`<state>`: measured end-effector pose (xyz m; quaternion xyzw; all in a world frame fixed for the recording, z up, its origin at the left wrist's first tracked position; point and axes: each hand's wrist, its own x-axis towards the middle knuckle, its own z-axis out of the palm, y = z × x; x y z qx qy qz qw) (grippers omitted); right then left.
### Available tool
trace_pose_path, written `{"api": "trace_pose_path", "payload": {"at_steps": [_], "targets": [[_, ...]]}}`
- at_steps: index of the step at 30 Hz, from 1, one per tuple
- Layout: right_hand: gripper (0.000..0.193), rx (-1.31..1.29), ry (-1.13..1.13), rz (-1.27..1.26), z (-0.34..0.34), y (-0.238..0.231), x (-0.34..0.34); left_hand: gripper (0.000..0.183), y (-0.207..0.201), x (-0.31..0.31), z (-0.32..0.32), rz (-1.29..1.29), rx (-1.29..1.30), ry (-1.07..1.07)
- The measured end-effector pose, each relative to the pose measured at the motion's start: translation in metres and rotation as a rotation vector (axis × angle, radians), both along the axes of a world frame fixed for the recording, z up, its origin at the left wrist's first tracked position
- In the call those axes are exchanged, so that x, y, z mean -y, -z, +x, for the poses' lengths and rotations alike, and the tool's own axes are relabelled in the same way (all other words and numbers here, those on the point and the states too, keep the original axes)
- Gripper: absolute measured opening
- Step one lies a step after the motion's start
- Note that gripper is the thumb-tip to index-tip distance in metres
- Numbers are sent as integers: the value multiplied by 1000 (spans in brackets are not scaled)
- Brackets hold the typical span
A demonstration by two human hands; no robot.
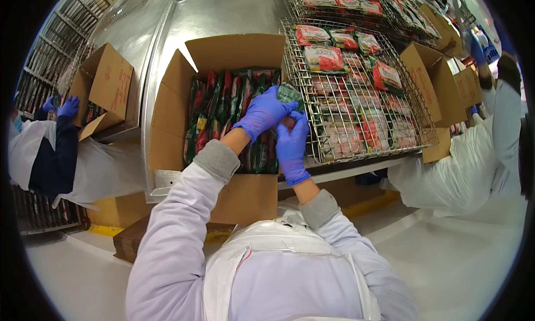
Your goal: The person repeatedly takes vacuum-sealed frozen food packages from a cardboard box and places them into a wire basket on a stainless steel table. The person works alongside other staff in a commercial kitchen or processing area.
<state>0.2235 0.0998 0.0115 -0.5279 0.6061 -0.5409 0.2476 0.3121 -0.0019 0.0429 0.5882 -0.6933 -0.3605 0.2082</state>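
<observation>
Both my hands wear blue-purple gloves and meet at the right side of an open cardboard box (169, 114). Between them is a plastic food packet (290, 93), its dark green, partly clear side showing. My left hand (263, 113) reaches over the box with its fingers closed on the packet's near edge. My right hand (292, 145) pinches the same packet from below, close to the left fingertips. Inside the box, red and green packets (214, 106) stand on edge in a tight row. The hands partly hide those at the box's right.
A wire rack (356, 153) with red and white packets lies right of the box, more racks behind it. The steel table (228, 11) extends behind. Other cardboard boxes (114, 89) stand on both sides. Co-workers (67, 148) in white aprons work left and right. Flattened cardboard (131, 240) is stacked below.
</observation>
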Motion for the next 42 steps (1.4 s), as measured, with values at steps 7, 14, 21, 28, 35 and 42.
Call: {"api": "trace_pose_path", "payload": {"at_steps": [7,14,21,28,35,42], "targets": [[43,679,-402,-148,45,-64,20,46,-82,-5,123,-157,-564,17],[44,-928,-187,-70,93,-13,169,42,-123,65,131,-588,-110,47],[44,-1014,-364,137,73,-25,170,36,-37,113,148,-545,668,325],[42,-968,-355,58,57,-7,157,20,8,131,73,-294,1471,220],[38,-856,-213,-87,59,2,149,20,-7,108,103,-478,1077,377],[30,-106,-303,-263,28,-40,15,33,-62,52,130,-537,646,33]]}}
